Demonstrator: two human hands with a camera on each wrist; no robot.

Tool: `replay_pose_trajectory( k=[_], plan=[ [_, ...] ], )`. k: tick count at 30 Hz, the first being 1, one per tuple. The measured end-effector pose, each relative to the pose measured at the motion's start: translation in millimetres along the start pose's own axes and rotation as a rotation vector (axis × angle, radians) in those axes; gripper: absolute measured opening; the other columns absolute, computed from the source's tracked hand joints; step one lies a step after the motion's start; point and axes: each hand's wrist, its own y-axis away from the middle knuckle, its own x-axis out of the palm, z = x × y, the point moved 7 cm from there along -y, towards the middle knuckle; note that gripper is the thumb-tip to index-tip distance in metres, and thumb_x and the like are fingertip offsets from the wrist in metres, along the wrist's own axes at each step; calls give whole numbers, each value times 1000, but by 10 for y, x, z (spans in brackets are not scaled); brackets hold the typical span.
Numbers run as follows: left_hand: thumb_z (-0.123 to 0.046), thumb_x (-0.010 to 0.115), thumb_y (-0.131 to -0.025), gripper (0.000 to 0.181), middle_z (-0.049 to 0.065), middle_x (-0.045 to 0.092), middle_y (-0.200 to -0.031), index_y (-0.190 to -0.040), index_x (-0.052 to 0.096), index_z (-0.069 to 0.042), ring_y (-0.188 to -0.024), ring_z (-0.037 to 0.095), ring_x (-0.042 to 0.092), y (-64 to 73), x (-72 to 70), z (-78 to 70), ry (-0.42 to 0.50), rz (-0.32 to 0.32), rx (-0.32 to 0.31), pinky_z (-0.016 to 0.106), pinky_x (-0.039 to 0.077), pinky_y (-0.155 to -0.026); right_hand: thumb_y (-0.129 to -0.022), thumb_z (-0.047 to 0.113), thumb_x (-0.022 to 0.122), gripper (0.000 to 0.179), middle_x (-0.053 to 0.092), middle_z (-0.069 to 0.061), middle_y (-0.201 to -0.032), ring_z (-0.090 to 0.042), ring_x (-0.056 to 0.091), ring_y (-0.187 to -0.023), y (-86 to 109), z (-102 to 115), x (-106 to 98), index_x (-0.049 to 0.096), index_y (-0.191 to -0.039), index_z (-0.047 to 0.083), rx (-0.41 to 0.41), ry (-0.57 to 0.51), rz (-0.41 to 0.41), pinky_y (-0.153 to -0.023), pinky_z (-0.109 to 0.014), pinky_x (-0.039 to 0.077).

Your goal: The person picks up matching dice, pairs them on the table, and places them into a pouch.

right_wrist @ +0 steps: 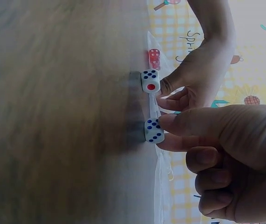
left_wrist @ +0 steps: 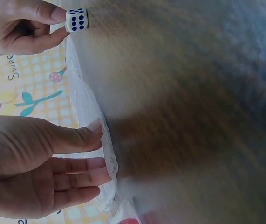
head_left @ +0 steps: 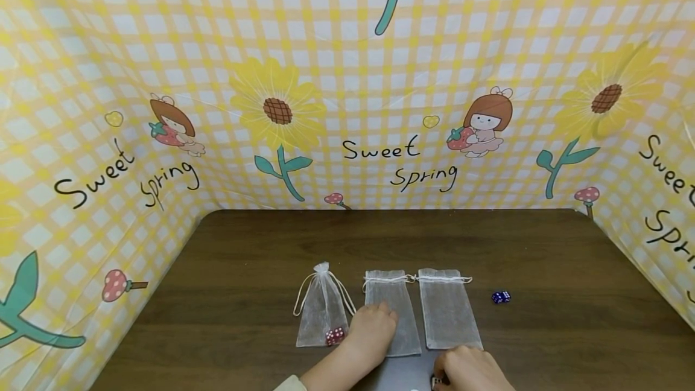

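Note:
My left hand (head_left: 373,332) rests on the middle sheer white drawstring bag (head_left: 403,324). In the left wrist view its thumb and fingers are spread and fairly straight, touching the bag's edge. Low in the head view, my right hand (head_left: 471,369) pinches a white die with blue dots (right_wrist: 154,130) between thumb and index finger, close to the table. A second white die (right_wrist: 150,81), showing a red dot, sits near my left hand in the right wrist view. The right-hand bag (head_left: 447,312) lies flat just beyond my right hand.
To the left is a drawstring bag (head_left: 315,318) gathered at its top, with red dice (head_left: 335,335) inside. Blue dice (head_left: 501,297) lie at the right on the dark wooden table (head_left: 244,246). A checked yellow cloth (head_left: 347,77) encloses the table's back and sides.

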Motion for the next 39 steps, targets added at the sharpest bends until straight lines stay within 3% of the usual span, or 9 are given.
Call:
replay_pose_trajectory(
  k=[9,18,21,29,39],
  plan=[
    [-16,72,-67,13,-2,51,-69,-75,61,-16,-61,12,53,-1,-2,-2,3,1,3,24,41,-53,-71,20,71,17,46,18,-57,0,40,-49,2,1,24,59,-60,23,19,-12,36,-40,-28,34],
    [-15,72,-66,14,-2,50,-68,-73,61,-16,-59,12,52,4,-16,-1,6,-17,9,23,42,-52,-76,32,70,16,49,19,-61,0,44,-53,37,-18,-39,62,-65,24,44,-7,55,-42,-29,36],
    [-15,73,-65,14,-2,50,-67,-72,61,-16,-59,11,52,4,-22,0,9,-23,14,23,42,-52,-76,32,71,17,48,18,-60,-1,43,-52,51,-24,-86,62,-64,24,46,8,48,-43,-29,35],
    [-13,73,-65,14,-2,52,-67,-72,62,-16,-59,12,53,-3,-31,8,39,-25,7,23,42,-53,-72,30,71,28,39,17,-57,-3,36,-47,96,10,-196,49,-56,26,17,114,-64,-40,-29,30],
    [-11,71,-65,12,-3,54,-65,-69,62,-17,-57,11,54,-16,-25,20,56,-48,22,24,43,-51,-75,29,70,28,38,17,-57,-2,36,-48,107,-5,-193,49,-57,26,44,74,-8,-41,-28,30]
  ],
)
